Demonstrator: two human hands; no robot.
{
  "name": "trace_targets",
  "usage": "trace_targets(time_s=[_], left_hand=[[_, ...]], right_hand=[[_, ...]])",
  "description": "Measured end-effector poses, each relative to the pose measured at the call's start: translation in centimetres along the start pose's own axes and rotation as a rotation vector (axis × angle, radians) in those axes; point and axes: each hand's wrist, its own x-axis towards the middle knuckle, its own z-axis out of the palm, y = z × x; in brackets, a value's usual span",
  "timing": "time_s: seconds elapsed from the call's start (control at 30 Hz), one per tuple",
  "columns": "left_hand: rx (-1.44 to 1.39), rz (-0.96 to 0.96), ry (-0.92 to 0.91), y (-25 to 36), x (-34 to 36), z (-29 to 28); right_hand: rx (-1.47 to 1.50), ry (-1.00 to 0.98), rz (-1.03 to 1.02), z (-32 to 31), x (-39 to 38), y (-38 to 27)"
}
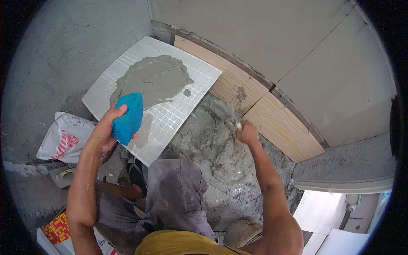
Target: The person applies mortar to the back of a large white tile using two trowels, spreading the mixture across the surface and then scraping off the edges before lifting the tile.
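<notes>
From afar, I had the left hand [103, 128] clamped on a blue sponge [128, 118] left of centre, its long axis near-vertical, nearer the tile [176, 117]; centre-right, the right hand [247, 133] gripped a trowel [238, 125].

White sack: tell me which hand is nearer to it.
Left. The left hand, gripping the blue block, is just right of the white sack; the right hand is much farther right, beyond the tile, by the wooden boards.

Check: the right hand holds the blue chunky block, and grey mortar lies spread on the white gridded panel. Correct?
Wrong hand: the head view shows the left hand holding the blue chunky block; grey mortar does lie on the white gridded panel.
</notes>
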Motion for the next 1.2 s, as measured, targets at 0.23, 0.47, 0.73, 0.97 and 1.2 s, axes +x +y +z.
trace_targets(time_s=[0.23,0.47,0.73,0.97,1.2], left_hand=[[0.008,0.028,0.032,-0.4,-0.8,0.1],[-0.015,0.021,0.029,-0.3,-1.2,-0.1],[0.023,-0.003,-0.169,0.0,2.0,5.5],[-0.114,-0.128,-0.401,-1.0,3.3,12.8],[-0.286,-0.266,-0.404,-7.1,6.2,20.3]], right_hand=[[-0.175,-0.393,0.029,3.1,5.4,3.5],[-0.334,-0.556,-0.235,-3.3,-3.4,3.2],[-0.128,-0.648,0.243,0.5,-17.4,-0.1],[-0.051,-0.613,0.158,-5.0,-18.8,-1.5],[0.395,-0.237,0.487,-0.7,-25.3,8.8]])
